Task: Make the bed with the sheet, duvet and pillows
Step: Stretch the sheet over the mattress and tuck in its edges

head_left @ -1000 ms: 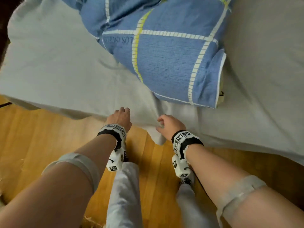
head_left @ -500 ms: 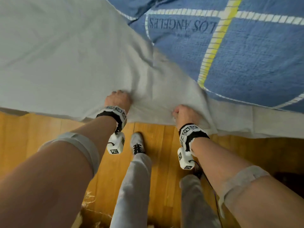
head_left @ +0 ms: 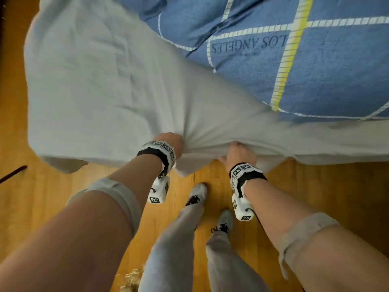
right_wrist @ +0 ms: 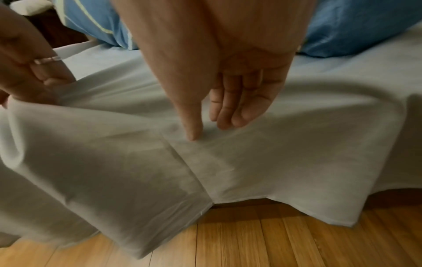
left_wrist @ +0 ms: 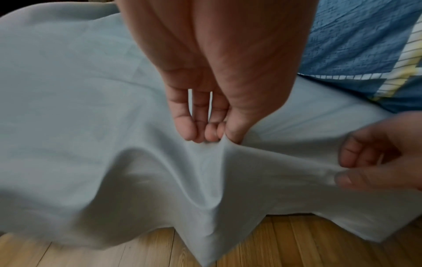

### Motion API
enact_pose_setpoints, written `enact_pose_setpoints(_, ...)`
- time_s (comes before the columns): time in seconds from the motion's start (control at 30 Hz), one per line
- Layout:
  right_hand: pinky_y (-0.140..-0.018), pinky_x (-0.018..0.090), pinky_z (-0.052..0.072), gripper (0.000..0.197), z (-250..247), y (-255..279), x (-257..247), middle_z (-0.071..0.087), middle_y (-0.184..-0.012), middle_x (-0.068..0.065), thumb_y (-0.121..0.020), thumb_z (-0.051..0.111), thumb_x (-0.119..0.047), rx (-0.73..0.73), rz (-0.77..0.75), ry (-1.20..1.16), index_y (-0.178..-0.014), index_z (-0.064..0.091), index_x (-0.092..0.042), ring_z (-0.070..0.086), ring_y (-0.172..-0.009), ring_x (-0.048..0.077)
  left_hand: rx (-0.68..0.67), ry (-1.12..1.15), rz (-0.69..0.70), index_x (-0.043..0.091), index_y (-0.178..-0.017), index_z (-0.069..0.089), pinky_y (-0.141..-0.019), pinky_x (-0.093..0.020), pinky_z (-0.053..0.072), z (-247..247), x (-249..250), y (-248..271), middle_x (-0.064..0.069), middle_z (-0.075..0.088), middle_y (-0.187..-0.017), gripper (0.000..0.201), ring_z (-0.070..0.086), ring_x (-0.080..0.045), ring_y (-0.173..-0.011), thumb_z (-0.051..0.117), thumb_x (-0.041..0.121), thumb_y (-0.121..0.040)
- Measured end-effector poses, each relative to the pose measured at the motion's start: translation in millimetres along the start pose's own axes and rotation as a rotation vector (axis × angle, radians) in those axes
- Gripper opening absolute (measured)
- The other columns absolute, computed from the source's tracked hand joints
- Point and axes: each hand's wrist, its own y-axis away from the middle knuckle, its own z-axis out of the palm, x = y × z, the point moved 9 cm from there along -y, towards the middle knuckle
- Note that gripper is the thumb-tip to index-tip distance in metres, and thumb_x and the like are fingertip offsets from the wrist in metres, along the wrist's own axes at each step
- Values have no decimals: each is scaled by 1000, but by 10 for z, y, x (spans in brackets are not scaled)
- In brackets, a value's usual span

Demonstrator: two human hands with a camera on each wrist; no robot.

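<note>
A pale grey sheet (head_left: 105, 91) covers the bed and hangs over its near edge. A blue duvet (head_left: 315, 70) with yellow and white stripes and "LOS ANGELES" lettering is heaped at the upper right. My left hand (head_left: 170, 140) grips a bunch of the sheet at the bed's edge, and creases fan out from it. The left wrist view shows its fingers (left_wrist: 191, 130) curled, pinching the sheet (left_wrist: 68, 108). My right hand (head_left: 240, 152) holds the sheet's edge a little to the right. Its thumb (right_wrist: 194, 133) lies on a fold of the sheet (right_wrist: 297, 144).
A wooden floor (head_left: 52, 207) runs along the bed's near side. My legs and shoes (head_left: 197, 192) stand between my arms, close to the bed. A dark strap or cable (head_left: 12, 173) lies on the floor at the left.
Both hands went from resting at the sheet's edge to gripping it. The cloth now bunches and stretches between them, and the bed edge has come nearer in view.
</note>
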Motion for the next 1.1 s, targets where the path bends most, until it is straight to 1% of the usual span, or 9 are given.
enact_pose_setpoints(0.13, -61, 28, 41, 13, -5, 22, -145, 68, -88, 1, -95, 53, -18, 36, -39, -3, -104, 63, -18, 59, -75, 22, -10, 11, 49, 16, -103, 66, -64, -31, 50, 213, -28, 45, -6, 70, -97, 19, 67, -28, -84, 56, 12, -87)
enact_pose_setpoints(0.27, -62, 28, 49, 26, 177, 225, -534, 71, -83, 1, -95, 52, -40, -199, -80, -141, -96, 69, -21, 66, -74, 20, 26, 179, -64, 16, -123, 54, -85, -41, 52, 424, -570, 150, -6, 60, -120, 35, 59, -29, -109, 57, 34, -93)
enact_pose_setpoints(0.37, -57, 29, 51, 38, 137, 359, -1193, 68, -71, 0, -93, 49, -56, -237, -112, -231, -90, 67, -22, 62, -61, 16, 147, 301, -238, 11, -137, 37, -88, -42, 48, 425, -1458, 304, -8, 50, -129, 61, 52, -29, -118, 56, 46, -91)
enact_pose_setpoints(0.47, -75, 35, 55, 43, -45, 338, -2162, 67, -94, -7, -85, 52, -66, -137, -180, -210, -100, 60, -26, 63, -81, 18, 187, 329, -407, 6, -138, 33, -88, -44, 49, 512, -2568, 421, -11, 46, -130, 74, 50, -31, -119, 61, 52, -87)
enact_pose_setpoints(0.6, -88, 38, 50, 74, -29, 229, -3563, 52, -124, 0, -69, 70, -65, -147, -316, -110, -126, 46, -25, 55, -113, 24, 54, 247, -549, 5, -136, 37, -85, -43, 50, 826, -3840, 483, -11, 48, -126, 93, 51, -30, -116, 61, 72, -76)
enact_pose_setpoints(0.7, -82, 35, 49, 39, 123, 106, -4143, 60, -115, 4, -81, 71, -41, -156, -317, 4, -110, 54, -20, 59, -109, 25, -70, 296, -540, 10, -124, 52, -81, -38, 48, 1186, -4348, 483, -10, 59, -118, 80, 59, -30, -106, 55, 75, -77)
enact_pose_setpoints(0.77, -75, 32, 49, 9, 208, 56, -4261, 66, -97, 5, -92, 60, -29, -184, -280, 98, -86, 59, -23, 66, -100, 27, -59, 427, -486, 12, -113, 60, -75, -34, 47, 1333, -4418, 434, -10, 67, -107, 53, 63, -30, -93, 55, 59, -88)
enact_pose_setpoints(0.87, -78, 32, 52, 12, 238, 89, -4270, 70, -100, 7, -93, 56, -20, -194, -292, 210, -99, 66, -18, 67, -94, 28, -15, 420, -404, 12, -90, 61, -68, -33, 46, 1336, -4394, 342, -10, 68, -93, 25, 58, -28, -75, 46, 31, -96)
enact_pose_setpoints(1.1, -87, 35, 55, 20, 215, 303, -4387, 70, -103, -2, -91, 63, -40, -427, -330, 195, -102, 71, -25, 67, -95, 23, -213, 224, -211, 18, -80, 65, -64, -30, 55, 1537, -4397, 595, 2, 63, -71, 10, 65, -21, -67, 67, 28, -80)
